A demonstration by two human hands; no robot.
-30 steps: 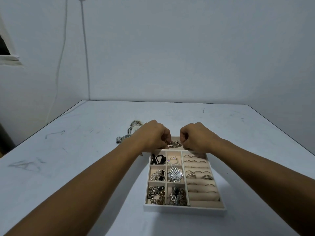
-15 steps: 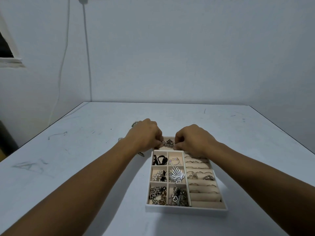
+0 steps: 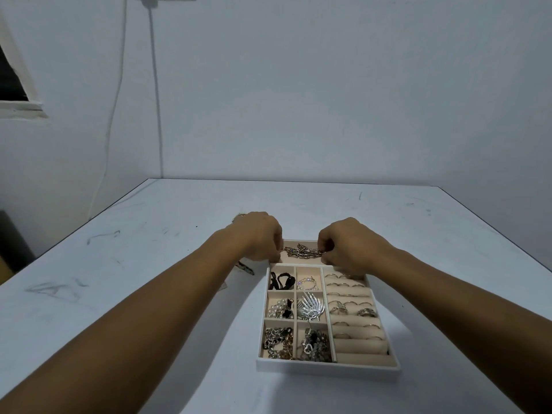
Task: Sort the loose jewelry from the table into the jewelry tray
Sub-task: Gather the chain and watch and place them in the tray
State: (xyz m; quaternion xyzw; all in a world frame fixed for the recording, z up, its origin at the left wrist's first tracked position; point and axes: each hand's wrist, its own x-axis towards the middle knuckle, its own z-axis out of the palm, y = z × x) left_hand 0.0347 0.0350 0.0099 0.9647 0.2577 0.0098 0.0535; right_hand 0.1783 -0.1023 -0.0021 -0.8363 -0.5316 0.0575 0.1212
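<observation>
A white jewelry tray [image 3: 325, 368] with beige compartments lies on the table in front of me. Its small cells hold chains, pearls, black bands and a silver fan-shaped brooch [image 3: 310, 306]; the right side has ring rolls with several rings. Over the long far compartment a chunky silver chain [image 3: 301, 252] is stretched between my hands. My left hand [image 3: 260, 236] pinches its left end and my right hand [image 3: 348, 243] pinches its right end. Both hands have curled fingers.
Loose jewelry [image 3: 246, 268] peeks out on the white table [image 3: 149, 264] under my left forearm, and another small piece [image 3: 240, 216] shows beyond my left wrist. Walls stand close behind the table; a cable [image 3: 156, 100] hangs down the back wall.
My hands have moved apart, pulling the silver chain out straight over the tray's far compartment. The view has shifted slightly.
</observation>
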